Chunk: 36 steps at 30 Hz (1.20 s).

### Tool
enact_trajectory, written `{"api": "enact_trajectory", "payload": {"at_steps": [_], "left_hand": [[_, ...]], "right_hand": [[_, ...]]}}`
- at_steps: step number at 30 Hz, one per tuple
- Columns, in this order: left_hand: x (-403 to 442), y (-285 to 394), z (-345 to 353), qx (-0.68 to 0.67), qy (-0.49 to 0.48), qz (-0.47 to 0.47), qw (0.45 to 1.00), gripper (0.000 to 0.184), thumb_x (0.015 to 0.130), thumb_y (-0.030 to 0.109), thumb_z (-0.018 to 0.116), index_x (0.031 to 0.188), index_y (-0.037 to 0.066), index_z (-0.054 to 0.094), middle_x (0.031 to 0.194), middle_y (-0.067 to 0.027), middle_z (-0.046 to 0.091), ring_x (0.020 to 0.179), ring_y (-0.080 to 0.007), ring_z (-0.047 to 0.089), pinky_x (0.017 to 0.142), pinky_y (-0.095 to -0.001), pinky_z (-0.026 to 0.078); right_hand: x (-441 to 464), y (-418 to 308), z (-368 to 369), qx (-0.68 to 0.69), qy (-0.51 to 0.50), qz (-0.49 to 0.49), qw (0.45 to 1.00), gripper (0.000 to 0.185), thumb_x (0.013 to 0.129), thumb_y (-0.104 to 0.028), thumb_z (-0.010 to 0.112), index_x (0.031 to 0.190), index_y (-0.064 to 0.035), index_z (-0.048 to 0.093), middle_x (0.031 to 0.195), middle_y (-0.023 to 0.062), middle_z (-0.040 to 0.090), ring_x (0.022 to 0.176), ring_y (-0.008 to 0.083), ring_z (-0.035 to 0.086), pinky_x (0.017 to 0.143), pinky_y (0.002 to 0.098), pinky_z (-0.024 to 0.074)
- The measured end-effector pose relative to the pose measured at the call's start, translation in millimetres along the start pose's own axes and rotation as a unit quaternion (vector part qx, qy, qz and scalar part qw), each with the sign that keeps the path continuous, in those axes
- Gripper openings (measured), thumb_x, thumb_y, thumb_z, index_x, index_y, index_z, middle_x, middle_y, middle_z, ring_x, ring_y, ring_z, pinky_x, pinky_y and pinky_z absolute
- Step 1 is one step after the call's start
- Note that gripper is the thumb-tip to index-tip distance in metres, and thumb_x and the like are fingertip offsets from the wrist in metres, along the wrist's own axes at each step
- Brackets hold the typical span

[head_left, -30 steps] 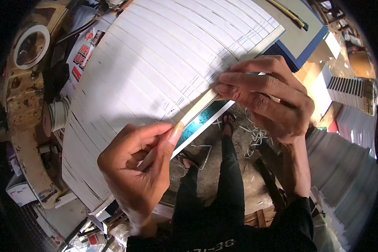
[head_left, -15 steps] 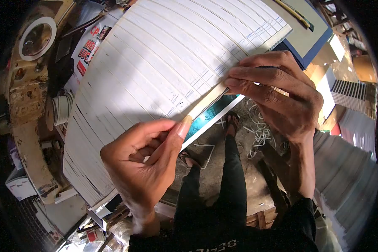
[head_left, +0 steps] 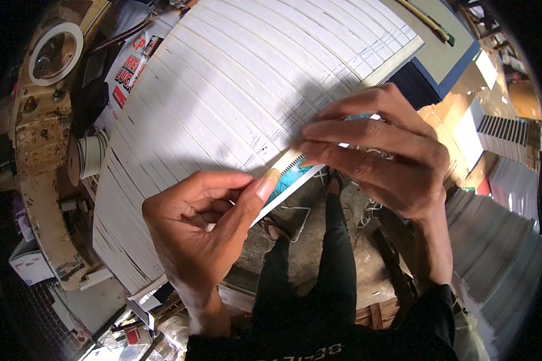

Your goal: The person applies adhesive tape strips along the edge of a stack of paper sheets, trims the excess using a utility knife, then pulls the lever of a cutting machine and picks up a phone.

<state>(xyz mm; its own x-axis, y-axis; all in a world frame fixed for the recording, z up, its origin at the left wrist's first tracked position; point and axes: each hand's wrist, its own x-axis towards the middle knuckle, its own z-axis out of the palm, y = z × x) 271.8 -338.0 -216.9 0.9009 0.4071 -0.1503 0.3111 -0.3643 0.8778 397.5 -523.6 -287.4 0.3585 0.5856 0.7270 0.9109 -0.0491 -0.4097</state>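
Observation:
A wide row of pale paper-block edges (head_left: 223, 96), crossed by parallel lines and short ink marks, spreads in front of me. Along its near edge runs a cream tape (head_left: 288, 160) with a black-and-white ticked border. My left hand (head_left: 199, 228) is closed, pinching the tape between thumb and forefinger. Just to the right, the bunched fingertips of my right hand (head_left: 391, 153) press on the same tape, hiding part of it. Under the tape shows a turquoise printed surface (head_left: 292, 180) with a white margin.
A white ring-shaped roll (head_left: 79, 48) lies on a worn, stained machine part (head_left: 45, 198) at left, near a spool (head_left: 92, 157). At upper right, a pencil-like stick (head_left: 430, 25) rests on a blue-edged board (head_left: 448, 60). Grey stacked sheets (head_left: 494, 259) stand at right.
My right hand has slid left along the tape, closer to my left hand. The left hand keeps its pinch in nearly the same place.

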Motion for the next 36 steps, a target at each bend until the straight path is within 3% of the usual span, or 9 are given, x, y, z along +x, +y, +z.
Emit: {"api": "enact_trajectory", "payload": {"at_steps": [12,15,17,21,23,29,32,33,36], "left_hand": [[-0.5,0.7,0.7,-0.007,-0.002,-0.014,1.0,0.009,0.083,-0.002,0.076,0.087,-0.007,0.07,0.068,-0.0145,0.071,0.056,-0.0067,0.065,0.045,-0.0159,0.043],[-6.4,1.6,5.3,-0.033,0.03,-0.042,0.998,0.015,0.079,0.005,0.081,0.083,-0.002,0.069,0.067,-0.0092,0.069,0.05,-0.0042,0.054,0.045,-0.0194,0.036],[-16.3,10.4,4.8,0.031,0.07,-0.055,0.996,0.016,0.081,0.007,0.079,0.09,-0.004,0.07,0.067,-0.0078,0.068,0.051,-0.0052,0.055,0.048,-0.018,0.037],[-24.6,9.3,-17.3,0.023,0.061,-0.076,0.995,0.019,0.079,0.006,0.077,0.095,-0.003,0.073,0.068,-0.0052,0.065,0.057,-0.0074,0.056,0.054,-0.0194,0.039],[-25.2,0.7,-34.9,0.207,0.0,0.114,0.972,0.021,0.08,-0.003,0.073,0.1,-0.002,0.075,0.066,-0.0049,0.063,0.055,-0.006,0.057,0.047,-0.017,0.039],[-63.1,-17.1,-69.4,0.149,0.043,0.0,0.988,0.009,0.079,-0.003,0.073,0.088,-0.002,0.074,0.068,-0.0055,0.062,0.057,-0.0062,0.055,0.049,-0.0193,0.04],[-75.3,-29.7,-87.2,0.146,0.047,-0.032,0.988,0.008,0.08,-0.002,0.073,0.088,-0.002,0.074,0.068,-0.0062,0.063,0.056,-0.0062,0.055,0.05,-0.0197,0.041],[-78.1,-31.8,-92.0,0.149,0.047,-0.043,0.987,0.008,0.08,-0.002,0.074,0.088,-0.003,0.073,0.068,-0.0066,0.064,0.056,-0.0064,0.055,0.051,-0.0199,0.042],[-91.2,-29.8,-105.6,0.107,0.013,-0.093,0.99,0.009,0.081,0.0,0.075,0.088,-0.005,0.072,0.068,-0.0077,0.065,0.057,-0.0071,0.057,0.052,-0.0202,0.043]], "right_hand": [[3.9,-5.0,8.3,0.045,0.003,0.02,0.999,0.024,0.064,-0.013,0.08,0.087,-0.0114,0.08,0.093,0.0005,0.075,0.09,0.0173,0.067,0.07,0.0268,0.0547],[4.0,-4.9,9.6,0.073,-0.003,0.037,0.997,0.023,0.064,-0.014,0.081,0.087,-0.0115,0.079,0.092,0.001,0.075,0.09,0.0176,0.066,0.071,0.0265,0.0547],[4.9,-3.1,11.5,0.085,0.003,0.039,0.996,0.023,0.064,-0.015,0.082,0.087,-0.0116,0.079,0.092,0.0013,0.075,0.091,0.0178,0.066,0.072,0.0262,0.0546],[0.9,-6.2,11.8,0.079,0.001,0.046,0.996,0.023,0.065,-0.016,0.081,0.087,-0.0137,0.08,0.093,0.0001,0.076,0.091,0.0169,0.066,0.075,0.0267,0.0551],[2.3,-7.4,12.6,0.059,-0.002,0.039,0.997,0.023,0.065,-0.016,0.081,0.088,-0.0146,0.08,0.093,-0.0007,0.076,0.091,0.0164,0.066,0.076,0.0271,0.0553],[0.2,-14.5,13.5,0.029,-0.005,0.045,0.999,0.024,0.065,-0.017,0.081,0.088,-0.0167,0.08,0.095,-0.0039,0.076,0.094,0.0165,0.065,0.078,0.0276,0.0558],[1.1,-20.4,18.9,-0.002,-0.003,0.009,1.0,0.023,0.067,-0.02,0.082,0.09,-0.0135,0.079,0.093,-0.0002,0.076,0.092,0.0183,0.066,0.075,0.0292,0.0569],[0.0,-28.8,22.6,-0.003,0.046,0.016,0.999,0.025,0.069,-0.021,0.083,0.091,-0.011,0.078,0.091,0.0024,0.075,0.088,0.0185,0.067,0.074,0.0299,0.0572],[-21.2,-72.4,30.9,0.091,0.143,0.137,0.976,0.024,0.079,-0.013,0.082,0.098,-0.0015,0.074,0.087,0.0102,0.074,0.072,0.018,0.069,0.062,0.0294,0.0569]]}}
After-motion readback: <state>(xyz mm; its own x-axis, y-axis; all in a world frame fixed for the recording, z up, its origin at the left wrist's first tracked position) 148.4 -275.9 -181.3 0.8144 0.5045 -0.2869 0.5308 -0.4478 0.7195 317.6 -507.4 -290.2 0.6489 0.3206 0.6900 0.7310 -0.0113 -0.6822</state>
